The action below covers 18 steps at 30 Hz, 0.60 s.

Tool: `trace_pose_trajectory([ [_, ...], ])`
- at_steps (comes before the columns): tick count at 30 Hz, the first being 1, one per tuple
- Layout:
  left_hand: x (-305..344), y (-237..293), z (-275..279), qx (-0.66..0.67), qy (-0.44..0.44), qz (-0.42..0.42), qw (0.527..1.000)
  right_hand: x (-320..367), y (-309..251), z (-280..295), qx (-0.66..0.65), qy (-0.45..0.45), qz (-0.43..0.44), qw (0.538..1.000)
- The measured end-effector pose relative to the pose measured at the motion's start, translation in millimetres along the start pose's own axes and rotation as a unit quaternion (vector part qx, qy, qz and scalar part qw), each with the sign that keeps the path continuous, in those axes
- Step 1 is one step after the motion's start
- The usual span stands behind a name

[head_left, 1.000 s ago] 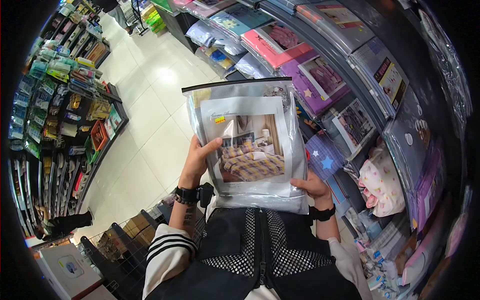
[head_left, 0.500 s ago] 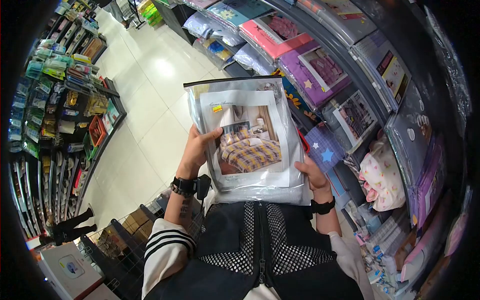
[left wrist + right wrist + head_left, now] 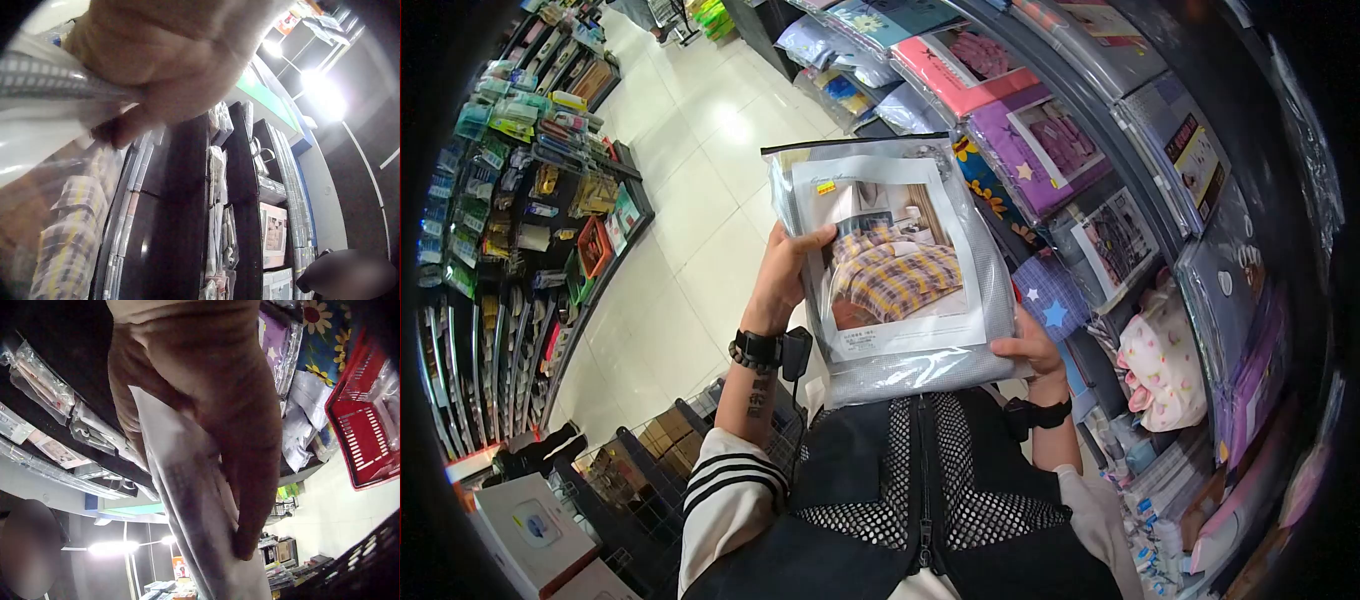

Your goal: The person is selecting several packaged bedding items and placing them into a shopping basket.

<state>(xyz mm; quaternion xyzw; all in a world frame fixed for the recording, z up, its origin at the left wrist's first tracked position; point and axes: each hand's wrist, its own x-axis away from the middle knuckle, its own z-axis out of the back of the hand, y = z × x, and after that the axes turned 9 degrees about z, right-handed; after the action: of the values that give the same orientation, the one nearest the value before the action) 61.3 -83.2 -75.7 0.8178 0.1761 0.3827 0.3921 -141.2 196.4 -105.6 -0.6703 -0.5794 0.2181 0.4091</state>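
Note:
A clear zip bag of bedding (image 3: 990, 300) is held up in front of the chest in the head view. Its paper insert shows a bed with yellow and purple plaid covers and carries a small yellow sticker. My left hand (image 3: 780, 270) grips the left edge, thumb across the front, fingers behind. Low on the right edge, my right hand (image 3: 1030, 345) pinches the bag with its thumb on the front. In the left wrist view, the plaid picture (image 3: 69, 231) lies below the hand. The right wrist view has the bag's pale corner (image 3: 181, 450) between thumb and fingers.
Shelves of packaged bedding, including a purple pack (image 3: 1035, 150), run along the right. A rack of small hanging goods (image 3: 530, 200) stands across the tiled aisle (image 3: 670, 270). A red basket (image 3: 362, 425) shows in the right wrist view. White boxes (image 3: 535, 535) sit lower left.
Both hands keep hold of the bedding bag. It has risen slightly and shifted left at the top, tilting a little counterclockwise, with the left hand moving up and left along with it.

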Motion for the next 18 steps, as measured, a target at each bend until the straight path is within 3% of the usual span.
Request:
trace_pose_trajectory([
  [10,1.3,11.4,-6.1,-0.021,0.017,0.049,0.998,3.2,-10.0,-8.0,-0.035,0.008,0.023,0.999],
  [18,-2.1,9.5,-4.2,-0.011,0.006,0.042,0.999,3.2,-13.3,-9.0,-0.04,0.002,0.019,0.999],
])
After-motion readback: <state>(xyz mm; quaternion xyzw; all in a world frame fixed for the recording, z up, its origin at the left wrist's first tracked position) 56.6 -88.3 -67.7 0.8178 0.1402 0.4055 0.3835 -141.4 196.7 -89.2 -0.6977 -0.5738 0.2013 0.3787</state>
